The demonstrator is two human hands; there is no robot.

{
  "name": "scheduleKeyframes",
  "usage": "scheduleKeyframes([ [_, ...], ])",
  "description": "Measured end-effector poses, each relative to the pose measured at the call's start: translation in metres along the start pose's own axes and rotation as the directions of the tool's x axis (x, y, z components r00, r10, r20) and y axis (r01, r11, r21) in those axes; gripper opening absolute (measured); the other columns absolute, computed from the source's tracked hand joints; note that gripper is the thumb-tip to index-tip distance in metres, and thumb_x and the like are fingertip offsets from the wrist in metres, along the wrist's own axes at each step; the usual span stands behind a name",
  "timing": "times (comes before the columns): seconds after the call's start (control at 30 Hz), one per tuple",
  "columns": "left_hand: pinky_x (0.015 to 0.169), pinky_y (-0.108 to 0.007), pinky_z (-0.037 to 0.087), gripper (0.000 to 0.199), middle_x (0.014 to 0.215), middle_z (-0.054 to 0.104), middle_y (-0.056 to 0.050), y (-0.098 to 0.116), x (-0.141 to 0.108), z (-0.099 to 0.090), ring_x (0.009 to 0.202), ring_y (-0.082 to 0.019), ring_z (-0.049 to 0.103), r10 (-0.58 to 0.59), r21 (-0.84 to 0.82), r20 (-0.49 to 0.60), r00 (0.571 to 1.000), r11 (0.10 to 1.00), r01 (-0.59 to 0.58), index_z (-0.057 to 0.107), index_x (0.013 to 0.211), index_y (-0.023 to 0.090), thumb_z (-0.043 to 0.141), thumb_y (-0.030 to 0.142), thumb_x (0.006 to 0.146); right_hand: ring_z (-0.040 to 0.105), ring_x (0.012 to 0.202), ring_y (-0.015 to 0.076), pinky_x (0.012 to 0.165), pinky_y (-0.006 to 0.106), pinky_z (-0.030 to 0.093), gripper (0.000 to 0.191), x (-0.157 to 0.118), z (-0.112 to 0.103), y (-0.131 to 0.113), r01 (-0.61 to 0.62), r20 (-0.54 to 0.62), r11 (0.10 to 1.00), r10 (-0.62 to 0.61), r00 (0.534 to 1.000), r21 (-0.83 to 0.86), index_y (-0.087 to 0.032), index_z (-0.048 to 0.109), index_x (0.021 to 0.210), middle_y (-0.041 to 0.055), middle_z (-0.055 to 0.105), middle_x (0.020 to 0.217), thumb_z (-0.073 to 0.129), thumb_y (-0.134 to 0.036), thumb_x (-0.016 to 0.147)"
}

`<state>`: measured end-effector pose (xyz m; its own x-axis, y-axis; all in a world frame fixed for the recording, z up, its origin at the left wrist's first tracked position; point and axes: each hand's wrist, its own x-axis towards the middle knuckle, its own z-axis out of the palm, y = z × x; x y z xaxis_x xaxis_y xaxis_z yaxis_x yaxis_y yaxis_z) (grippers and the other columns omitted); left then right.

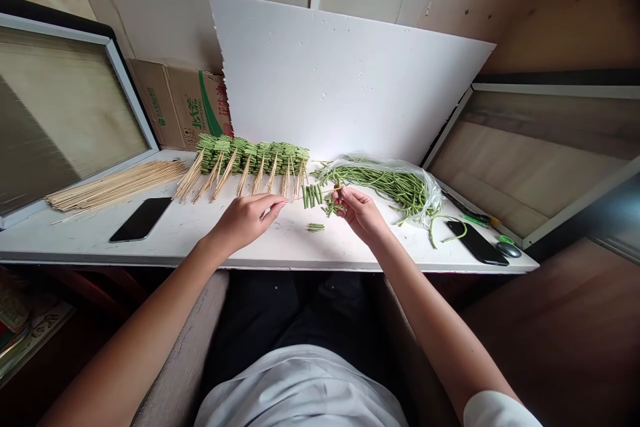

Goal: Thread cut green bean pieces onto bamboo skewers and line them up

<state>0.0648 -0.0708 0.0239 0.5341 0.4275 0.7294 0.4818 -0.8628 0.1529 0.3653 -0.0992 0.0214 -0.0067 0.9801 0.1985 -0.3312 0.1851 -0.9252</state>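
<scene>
My left hand [255, 217] pinches one end of a thin wooden skewer, held level above the table. Several short green bean pieces [313, 196] sit side by side on that skewer, crosswise to it. At the other end, my right hand [359, 210] has its fingertips closed around a green bean piece [338, 185] by the skewer's tip. A small heap of cut bean pieces [331, 205] lies beside my right fingers, partly hidden by them. Nearer the front edge rests a little group of cut pieces [315, 227].
Finished bean skewers [255, 157] are stacked at the back left. Bare skewers [120, 183] and a phone [141, 219] lie left. Long beans [390, 183] in a clear plastic bag [431, 195], another phone [477, 242] and a dark mouse-like object [509, 249] are right. A white board [345, 80] stands behind.
</scene>
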Motion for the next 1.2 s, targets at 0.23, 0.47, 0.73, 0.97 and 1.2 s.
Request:
scheduleKeyframes([
  [0.23,0.071,-0.026,0.053,0.024,0.107,0.083,-0.004,-0.0015,-0.0002,0.0016,0.075,-0.015,0.072,0.010,0.012,-0.024,1.000,1.000,-0.010,0.077,0.118,0.022,0.056,0.028,0.109,0.064,0.084,0.0139,0.063,0.023,0.052,0.033,-0.0028,0.0050,0.0024,0.012,0.006,0.996,-0.013,1.000,0.088,-0.023,0.079,0.091,0.0023,0.074,0.096,0.094,-0.049,0.076],
  [0.47,0.070,-0.026,0.052,0.022,0.106,0.083,-0.004,-0.0014,-0.0002,0.0010,0.073,-0.014,0.071,0.010,0.017,-0.039,0.999,1.000,-0.009,0.078,0.117,0.021,0.058,0.025,0.106,0.070,0.092,0.0152,0.064,0.022,0.053,0.032,-0.0021,0.0066,0.0063,0.004,-0.025,0.989,0.000,1.000,0.147,-0.024,0.079,0.094,0.0016,0.077,0.099,0.095,-0.044,0.075],
  [0.73,0.071,-0.026,0.052,0.022,0.107,0.083,-0.004,-0.0003,0.0000,0.0009,0.078,-0.015,0.074,-0.004,0.007,-0.027,1.000,1.000,0.005,0.078,0.116,0.022,0.059,0.022,0.105,0.073,0.101,0.0180,0.061,0.020,0.053,0.029,-0.0004,0.0051,0.0083,0.020,-0.042,0.981,-0.012,0.999,0.192,-0.024,0.079,0.094,0.0023,0.079,0.099,0.094,-0.039,0.075],
  [0.97,0.069,-0.026,0.051,0.022,0.106,0.083,-0.004,-0.0011,-0.0003,0.0010,0.077,-0.015,0.073,0.008,0.001,-0.030,1.000,1.000,-0.008,0.078,0.114,0.021,0.058,0.020,0.104,0.070,0.086,0.0147,0.059,0.022,0.052,0.028,0.0002,0.0055,0.0080,0.051,-0.090,0.982,-0.034,0.995,0.182,-0.023,0.079,0.090,0.0015,0.077,0.092,0.096,-0.035,0.071],
  [1.2,0.071,-0.026,0.054,0.021,0.103,0.083,-0.004,-0.0002,0.0000,-0.0012,0.082,-0.017,0.076,0.012,0.021,-0.025,1.000,1.000,-0.011,0.079,0.111,0.022,0.059,0.022,0.104,0.068,0.085,0.0156,0.058,0.023,0.049,0.025,0.0012,0.0023,0.0098,0.064,-0.130,0.989,-0.047,0.990,0.132,-0.023,0.080,0.084,0.0015,0.076,0.087,0.097,-0.034,0.069],
])
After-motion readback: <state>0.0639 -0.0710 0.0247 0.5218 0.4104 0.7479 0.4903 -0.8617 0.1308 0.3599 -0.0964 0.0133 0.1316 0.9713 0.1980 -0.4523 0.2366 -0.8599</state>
